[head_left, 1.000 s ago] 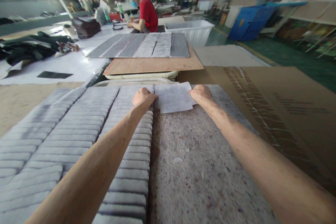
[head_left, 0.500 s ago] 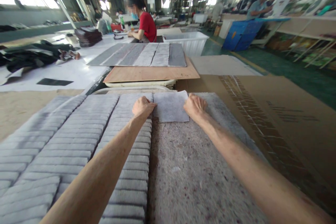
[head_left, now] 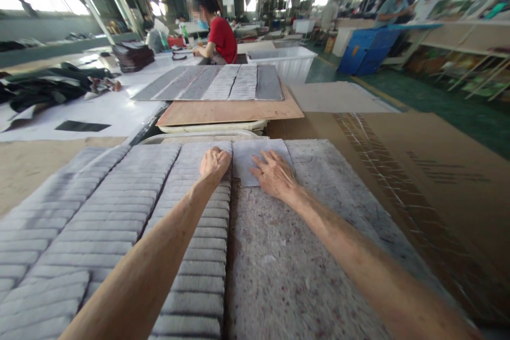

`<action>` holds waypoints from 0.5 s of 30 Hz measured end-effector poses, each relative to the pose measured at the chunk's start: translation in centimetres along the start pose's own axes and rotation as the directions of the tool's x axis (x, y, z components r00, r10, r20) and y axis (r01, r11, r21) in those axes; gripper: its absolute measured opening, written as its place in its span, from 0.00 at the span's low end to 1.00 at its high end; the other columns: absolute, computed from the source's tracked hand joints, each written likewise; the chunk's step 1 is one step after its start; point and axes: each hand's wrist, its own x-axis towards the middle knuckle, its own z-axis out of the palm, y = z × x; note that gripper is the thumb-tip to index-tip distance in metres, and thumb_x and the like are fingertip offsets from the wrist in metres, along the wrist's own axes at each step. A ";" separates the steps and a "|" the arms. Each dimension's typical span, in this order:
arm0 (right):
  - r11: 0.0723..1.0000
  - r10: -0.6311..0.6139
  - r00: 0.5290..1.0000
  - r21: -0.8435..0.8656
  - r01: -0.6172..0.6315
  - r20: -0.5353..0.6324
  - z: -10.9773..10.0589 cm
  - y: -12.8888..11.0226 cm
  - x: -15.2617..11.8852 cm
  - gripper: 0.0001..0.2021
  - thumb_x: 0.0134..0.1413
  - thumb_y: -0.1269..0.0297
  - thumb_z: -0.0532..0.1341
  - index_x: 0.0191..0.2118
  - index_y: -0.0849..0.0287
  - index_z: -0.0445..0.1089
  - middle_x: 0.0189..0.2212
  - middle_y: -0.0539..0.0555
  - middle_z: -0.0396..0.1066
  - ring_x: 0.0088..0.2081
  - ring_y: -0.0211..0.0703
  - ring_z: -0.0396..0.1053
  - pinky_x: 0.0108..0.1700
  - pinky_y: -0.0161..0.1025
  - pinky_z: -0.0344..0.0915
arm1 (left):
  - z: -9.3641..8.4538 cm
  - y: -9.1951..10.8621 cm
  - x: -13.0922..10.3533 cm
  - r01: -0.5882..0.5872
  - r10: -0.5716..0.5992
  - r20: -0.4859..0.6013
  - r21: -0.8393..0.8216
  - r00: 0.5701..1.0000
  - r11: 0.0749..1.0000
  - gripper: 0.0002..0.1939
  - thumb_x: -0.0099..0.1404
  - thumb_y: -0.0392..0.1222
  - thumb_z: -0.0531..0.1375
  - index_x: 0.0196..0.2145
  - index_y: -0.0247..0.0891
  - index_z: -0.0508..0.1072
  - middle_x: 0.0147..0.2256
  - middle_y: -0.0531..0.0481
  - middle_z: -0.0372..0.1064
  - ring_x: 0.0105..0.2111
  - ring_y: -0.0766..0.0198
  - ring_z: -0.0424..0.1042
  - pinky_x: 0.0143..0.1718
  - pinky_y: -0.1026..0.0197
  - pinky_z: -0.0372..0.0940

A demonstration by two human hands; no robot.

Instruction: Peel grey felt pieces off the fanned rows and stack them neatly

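Note:
A light grey fabric piece [head_left: 244, 167] lies flat at the far end of a speckled grey board [head_left: 274, 255]. My right hand [head_left: 274, 172] rests on it with the fingers spread. To its left, my left hand [head_left: 215, 163] is closed, knuckles up, over the far end of a row of overlapping grey fabric pieces [head_left: 205, 244]. Its fingertips are hidden, so what they hold, if anything, does not show. More overlapping rows [head_left: 107, 212] cover the left side of the board.
Beyond the board sit a wooden panel [head_left: 231, 111] and a grey board [head_left: 274, 82] bearing similar strips. Brown cardboard [head_left: 450, 180] lies to the right. Dark cloth [head_left: 56, 87] is heaped on the white table at left. A person in red [head_left: 223, 40] sits further back.
My right hand has let go of the fabric piece's right edge, moved left and opened flat on top of it. The piece's raised far corner now lies down. My left hand has barely shifted.

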 end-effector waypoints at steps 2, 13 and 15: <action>1.000 0.007 1.000 -0.007 -0.007 -0.008 0.0 0.0 -0.3 0.22 0.62 0.55 0.46 0.58 0.55 0.61 0.60 0.58 0.56 0.60 0.53 0.50 0.59 0.48 0.47 | -0.1 0.1 -0.3 0.006 -0.007 0.015 0.017 1.000 1.000 0.16 0.63 0.46 0.56 0.46 0.37 0.67 0.46 0.46 0.66 0.44 0.60 0.68 0.43 0.52 0.66; 0.999 0.038 0.998 -0.032 -0.037 0.053 0.6 0.2 -0.5 0.24 0.62 0.53 0.42 0.62 0.48 0.54 0.63 0.55 0.49 0.63 0.59 0.45 0.60 0.56 0.41 | -0.7 0.0 0.6 -0.088 0.082 0.069 0.094 0.994 0.992 0.16 0.64 0.47 0.56 0.45 0.35 0.67 0.43 0.46 0.67 0.40 0.62 0.69 0.40 0.54 0.68; 0.998 0.049 0.996 -0.038 -0.046 0.070 0.6 0.1 -0.4 0.24 0.62 0.53 0.41 0.62 0.49 0.53 0.63 0.55 0.49 0.63 0.59 0.44 0.60 0.56 0.41 | -1.4 0.5 0.0 -0.150 0.146 0.043 0.116 0.988 0.982 0.16 0.64 0.47 0.55 0.46 0.35 0.67 0.44 0.46 0.67 0.40 0.61 0.69 0.40 0.53 0.67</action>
